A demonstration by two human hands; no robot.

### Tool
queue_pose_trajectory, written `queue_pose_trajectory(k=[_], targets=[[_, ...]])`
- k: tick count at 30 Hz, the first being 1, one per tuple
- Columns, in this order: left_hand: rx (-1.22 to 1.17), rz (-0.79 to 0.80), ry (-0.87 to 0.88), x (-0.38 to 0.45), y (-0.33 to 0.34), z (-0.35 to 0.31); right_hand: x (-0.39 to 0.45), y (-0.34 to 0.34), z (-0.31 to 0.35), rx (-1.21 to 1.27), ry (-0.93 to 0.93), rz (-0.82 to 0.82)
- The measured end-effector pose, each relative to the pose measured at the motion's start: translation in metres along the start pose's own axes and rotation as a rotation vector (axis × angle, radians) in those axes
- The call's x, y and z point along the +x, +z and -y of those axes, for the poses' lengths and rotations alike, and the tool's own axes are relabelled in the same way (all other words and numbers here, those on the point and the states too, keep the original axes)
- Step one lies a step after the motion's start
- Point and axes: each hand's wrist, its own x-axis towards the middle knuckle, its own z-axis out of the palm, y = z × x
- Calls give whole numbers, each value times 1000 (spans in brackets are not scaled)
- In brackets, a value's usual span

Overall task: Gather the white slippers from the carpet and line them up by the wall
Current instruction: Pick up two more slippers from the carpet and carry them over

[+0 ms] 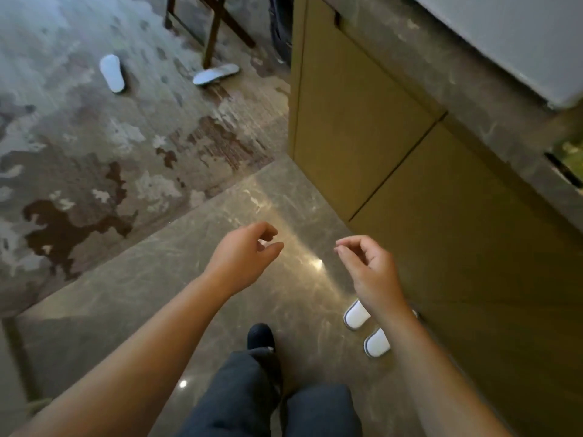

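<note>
- The carpet holds two white slippers well apart: one lies out in the open, the other lies just beside a wooden leg, possibly touching it; blur leaves that unclear.
- Risk: reaching for the second one could knock the leg or snag the slipper against it.
- The cabinet stays closed, contents unseen; no open container shows.
- Two slippers sit on the tile near the cabinet base; a careless step could scatter them.
- Left hand and right hand hang loosely curled, empty.
</note>
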Motion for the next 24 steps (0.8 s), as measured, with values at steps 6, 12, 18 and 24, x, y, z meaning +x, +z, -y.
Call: queue_pose_trajectory(k=[6, 12, 18, 24], targets=[[-188, -171, -50, 10, -73, 12, 37, 45, 57, -26, -63, 102], [-255, -299, -38, 86, -134, 14, 114, 74, 79, -26, 7, 150], [-296, -434, -142, 190, -219, 31, 258, 128, 149, -48, -74, 310], [-365, -653, -277, 246, -307, 65, 386, 208, 251, -134, -284, 548]])
